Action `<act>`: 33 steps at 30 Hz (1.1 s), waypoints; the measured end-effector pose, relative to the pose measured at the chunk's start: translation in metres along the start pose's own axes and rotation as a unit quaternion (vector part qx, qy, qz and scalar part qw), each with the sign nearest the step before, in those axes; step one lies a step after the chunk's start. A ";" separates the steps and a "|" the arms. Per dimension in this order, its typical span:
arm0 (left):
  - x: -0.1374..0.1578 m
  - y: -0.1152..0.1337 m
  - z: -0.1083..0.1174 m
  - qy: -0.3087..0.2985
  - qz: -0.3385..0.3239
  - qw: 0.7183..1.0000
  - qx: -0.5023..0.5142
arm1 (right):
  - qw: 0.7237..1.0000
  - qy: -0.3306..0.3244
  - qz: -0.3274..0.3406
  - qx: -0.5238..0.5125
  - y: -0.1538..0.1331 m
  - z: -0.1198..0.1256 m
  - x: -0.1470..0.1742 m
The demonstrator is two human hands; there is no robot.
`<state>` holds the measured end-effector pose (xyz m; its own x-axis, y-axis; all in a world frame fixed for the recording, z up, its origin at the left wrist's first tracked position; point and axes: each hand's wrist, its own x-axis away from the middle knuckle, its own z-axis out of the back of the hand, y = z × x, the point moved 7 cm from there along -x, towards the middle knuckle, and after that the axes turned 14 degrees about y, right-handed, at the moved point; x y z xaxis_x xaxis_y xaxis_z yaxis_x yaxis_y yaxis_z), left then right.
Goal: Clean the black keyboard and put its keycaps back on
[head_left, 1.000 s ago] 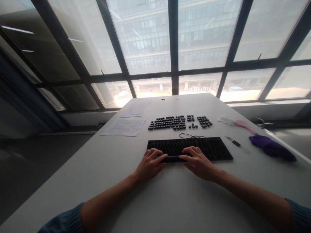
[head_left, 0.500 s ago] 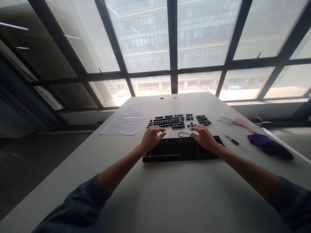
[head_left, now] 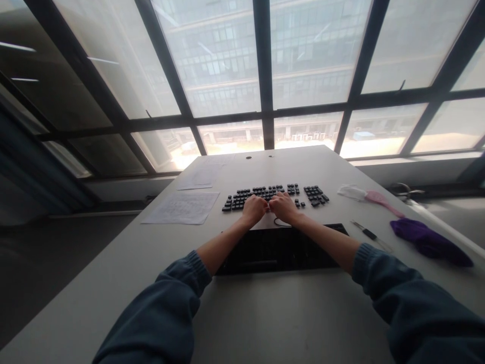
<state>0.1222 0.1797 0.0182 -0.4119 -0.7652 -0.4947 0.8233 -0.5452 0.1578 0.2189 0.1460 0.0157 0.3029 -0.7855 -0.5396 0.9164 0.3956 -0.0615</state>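
My left hand (head_left: 254, 210) and my right hand (head_left: 283, 207) are close together at the near edge of the loose black keycaps (head_left: 238, 199). The fingers of both are curled in, thumbs almost meeting. Whatever lies between the fingertips is hidden or too small to name. Keycaps stand in rows laid out like a keyboard, with separate blocks to the right. Under my forearms lies a black keyboard base (head_left: 280, 253), its top mostly dark in the shade. A thin black cable (head_left: 281, 223) loops out behind it.
Two sheets of paper (head_left: 181, 208) lie on the white table (head_left: 265, 313) at left. On the right are a wire-loop tool with a dark handle (head_left: 369, 233), a purple cloth (head_left: 428, 242) and a pink and white brush-like item (head_left: 382, 201). Windows stand beyond the table.
Both hands have moved inward and forward from above the keyboard base to the near row of keycaps. Their fingers have closed from a looser, parted pose. The view has shifted slightly.
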 end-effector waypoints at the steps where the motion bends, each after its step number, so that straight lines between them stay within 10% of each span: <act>1: 0.001 -0.001 -0.003 -0.004 0.000 1.000 -0.001 | 1.000 -0.004 0.001 0.001 0.000 -0.002 0.000; 11: 0.015 -0.004 0.034 -0.007 0.014 0.999 0.032 | 1.000 -0.009 -0.018 -0.015 -0.001 -0.013 0.003; 17: 0.071 0.029 0.077 -0.015 -0.004 0.993 0.118 | 0.998 -0.006 -0.007 -0.068 -0.008 -0.011 0.009; 23: 0.124 0.062 0.072 -0.039 0.018 0.970 0.240 | 0.992 0.035 -0.019 -0.122 -0.013 0.022 0.024; 28: 0.136 0.068 0.065 -0.030 0.003 0.962 0.272 | 0.937 0.129 -0.097 -0.310 -0.008 0.071 0.076; 33: 0.142 0.071 0.062 -0.030 -0.017 0.956 0.292 | 0.894 0.083 -0.138 -0.417 -0.016 0.080 0.140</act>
<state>0.0975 0.0112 0.0124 -0.4698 -0.7530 -0.4608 0.4591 -0.6542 0.6011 0.2676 -0.0083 0.0087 -0.0120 -0.8540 -0.5202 0.4153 0.4690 -0.7795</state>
